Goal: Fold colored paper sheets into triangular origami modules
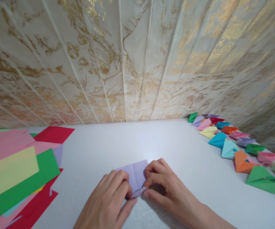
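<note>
A small lilac paper sheet (136, 173), partly folded with a crease down its middle, lies on the white table (175, 152) near the front edge. My left hand (111, 200) rests on its left side, fingers curled and pinching the paper's near edge. My right hand (166, 187) covers its right side, fingertips pressed together on the same folded edge. The near part of the paper is hidden under both hands.
Flat coloured sheets (15, 171) in pink, yellow, green and red are stacked at the left. Several folded paper pieces (237, 146) in many colours lie in a row along the right. A cream and gold patterned wall (132, 57) rises behind the table.
</note>
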The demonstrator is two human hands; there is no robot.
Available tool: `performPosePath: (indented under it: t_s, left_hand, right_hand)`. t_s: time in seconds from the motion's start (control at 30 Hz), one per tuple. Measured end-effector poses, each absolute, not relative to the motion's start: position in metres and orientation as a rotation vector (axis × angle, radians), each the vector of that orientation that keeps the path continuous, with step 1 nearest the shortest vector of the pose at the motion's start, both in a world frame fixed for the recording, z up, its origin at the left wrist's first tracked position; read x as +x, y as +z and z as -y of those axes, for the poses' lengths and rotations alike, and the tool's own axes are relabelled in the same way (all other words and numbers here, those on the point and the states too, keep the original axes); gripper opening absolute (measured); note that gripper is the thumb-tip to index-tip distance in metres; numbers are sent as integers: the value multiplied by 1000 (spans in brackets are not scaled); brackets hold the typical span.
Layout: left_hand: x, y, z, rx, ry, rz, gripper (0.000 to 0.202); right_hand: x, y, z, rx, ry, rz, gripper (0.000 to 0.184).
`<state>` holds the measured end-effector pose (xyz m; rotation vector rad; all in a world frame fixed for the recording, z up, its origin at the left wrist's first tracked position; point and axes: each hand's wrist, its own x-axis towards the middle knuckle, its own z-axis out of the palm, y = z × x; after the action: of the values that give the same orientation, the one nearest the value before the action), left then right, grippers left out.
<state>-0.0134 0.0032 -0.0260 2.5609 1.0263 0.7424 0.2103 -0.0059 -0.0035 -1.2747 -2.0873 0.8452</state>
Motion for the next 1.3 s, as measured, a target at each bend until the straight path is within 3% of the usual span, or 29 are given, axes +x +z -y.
performPosePath:
  t_s: [0.37,0.77,1.3]
  left_hand:
    - [-6,-20,-8,2460,630,-1169,20]
    - [-6,-22,-9,2377,634,-1153,9]
    - [-10,-22,-9,2521,656,-1153,33]
  right_hand:
    - [198,0,3,-1518,778,2068,19]
    - [197,5,3,-1566,704,2106,25]
    - [195,3,-1,-1621,620,2174,19]
